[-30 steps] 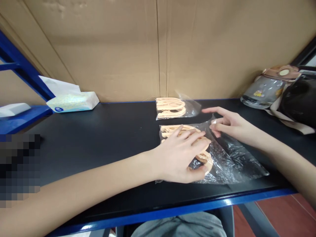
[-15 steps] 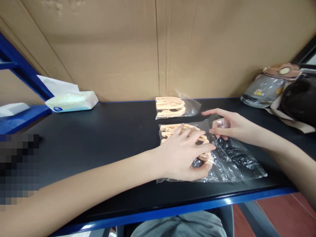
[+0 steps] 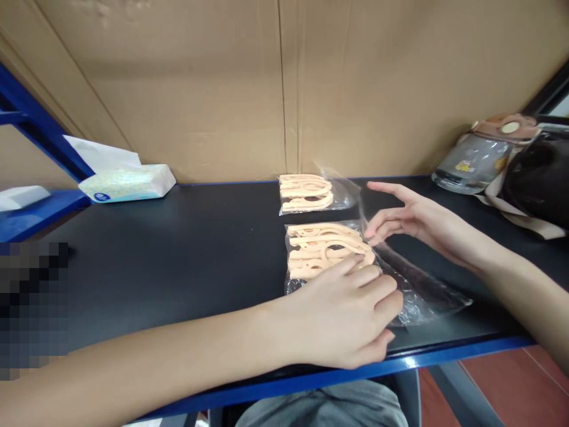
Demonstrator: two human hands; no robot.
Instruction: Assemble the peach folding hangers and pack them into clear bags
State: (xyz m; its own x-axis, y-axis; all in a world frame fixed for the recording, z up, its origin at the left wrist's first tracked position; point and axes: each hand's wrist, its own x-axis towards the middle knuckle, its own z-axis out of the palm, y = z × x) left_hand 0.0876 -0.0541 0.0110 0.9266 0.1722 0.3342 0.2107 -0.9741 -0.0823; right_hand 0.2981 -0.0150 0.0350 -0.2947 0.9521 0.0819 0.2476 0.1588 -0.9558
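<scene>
A clear plastic bag [image 3: 424, 302] of beige, curved plastic pieces [image 3: 329, 240] that look like folded clothes hangers lies near the table's front edge. My left hand [image 3: 349, 314] rests over its near part with fingers bent and thumb apart; its fingertips are partly hidden. At the bag's far right corner, my right hand [image 3: 411, 222] is open, forefinger stretched out and the other fingers bent beside the raised film. Whether those fingers touch the film, I cannot tell. Behind lies a second clear bag [image 3: 344, 193] with similar beige pieces [image 3: 306, 193].
On the black table [image 3: 191, 255], a tissue pack [image 3: 128, 182] stands at the back left. A clear bottle [image 3: 471, 160] with a brown top and a dark bag [image 3: 537, 178] with a pale strap sit at the right. Cardboard [image 3: 200, 89] forms the back wall.
My left hand has slid toward me and slightly right, its spread fingers now bent, baring more beige pieces. My right hand has opened from a pinch, and the bag's film stands higher beside it.
</scene>
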